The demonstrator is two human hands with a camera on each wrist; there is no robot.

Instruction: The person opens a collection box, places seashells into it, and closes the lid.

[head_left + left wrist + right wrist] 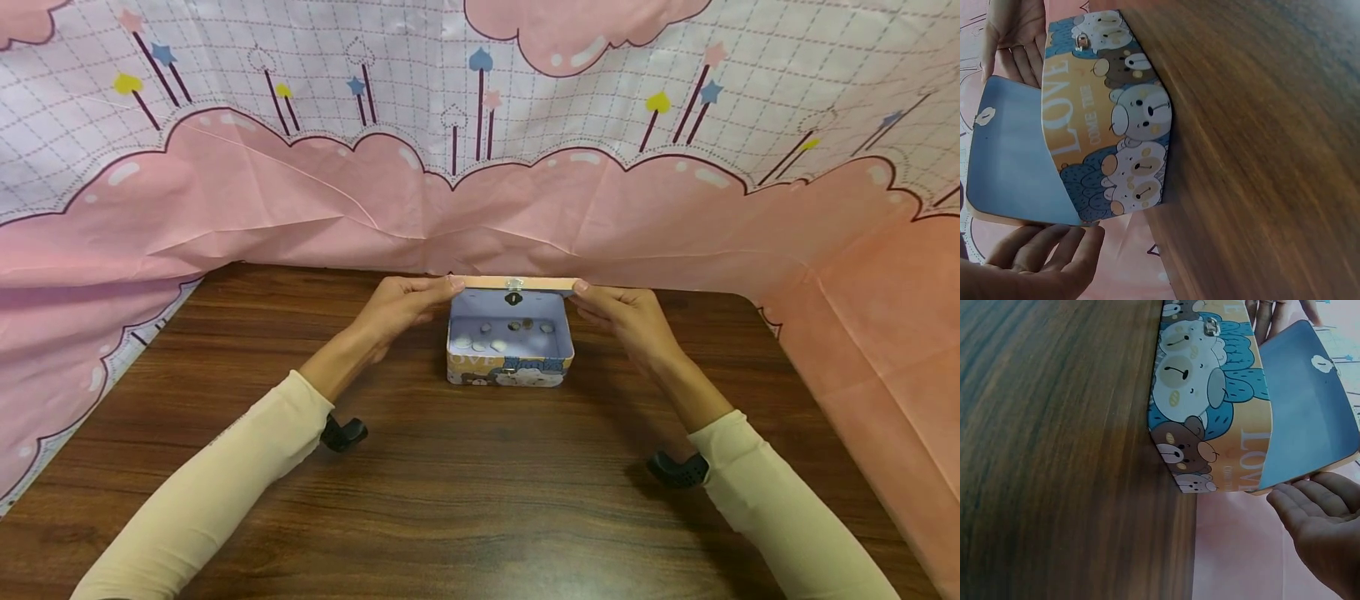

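A small tin box printed with cartoon bears and the word LOVE stands on the table, its hinged lid raised. Several coins lie scattered on its pale blue floor. My left hand holds the lid's left corner, thumb on the front edge. At the opposite corner, my right hand grips the lid the same way. Both wrist views show the lid's plain blue inside, with fingers along its side edges. A metal catch sits on the box's front wall.
The dark wood table spreads out in front of the box. Behind it hangs a pink and white patterned cloth, which continues along both sides. Black wrist mounts poke out below the cream sleeves.
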